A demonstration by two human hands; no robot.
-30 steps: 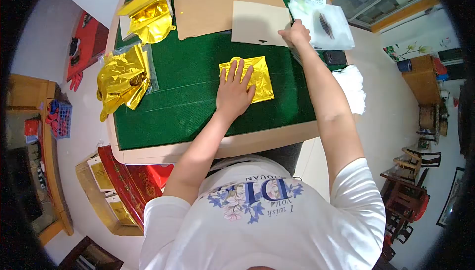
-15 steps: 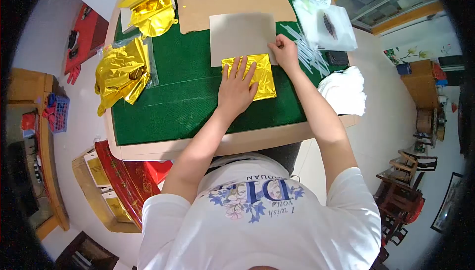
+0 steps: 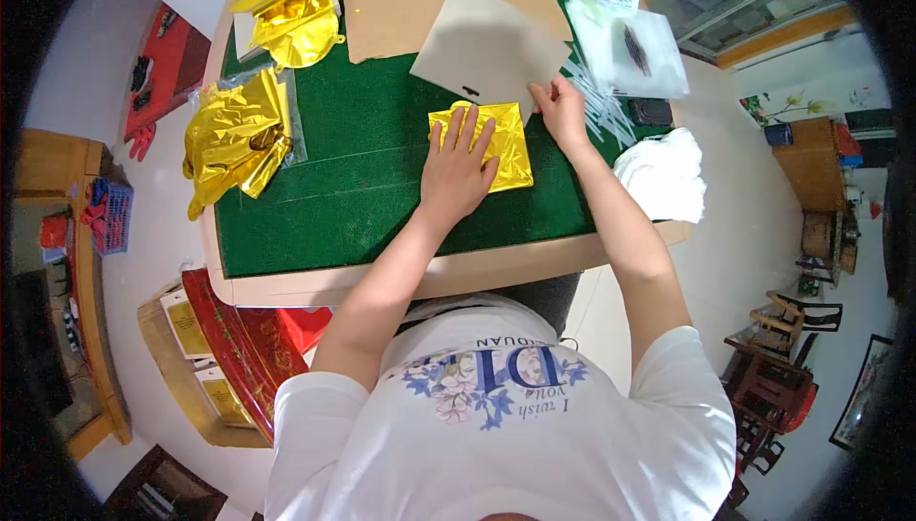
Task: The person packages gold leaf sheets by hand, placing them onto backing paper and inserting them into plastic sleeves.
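My left hand (image 3: 458, 170) lies flat with its fingers spread on a shiny gold foil balloon (image 3: 513, 154), folded into a square on the green tabletop. A small rounded tab sticks out from its far edge. Between the thumb and fingers of my right hand (image 3: 561, 113) is the near right corner of a grey card (image 3: 487, 44). The card is turned at an angle, with a dark hanging slot near its close edge. Part of it is over the brown cardboard sheet (image 3: 382, 10).
Loose gold foil balloons (image 3: 239, 135) lie at the left. Thin white straws (image 3: 601, 106), a clear plastic bag pack (image 3: 658, 58), a black box (image 3: 651, 113) and a white cloth-like bundle (image 3: 663, 176) are at the right. A carton (image 3: 250, 437) stands below left.
My right hand has taken hold of the grey card by its corner and turned it, shifting it away and to the right. My left hand stays on the folded foil balloon.
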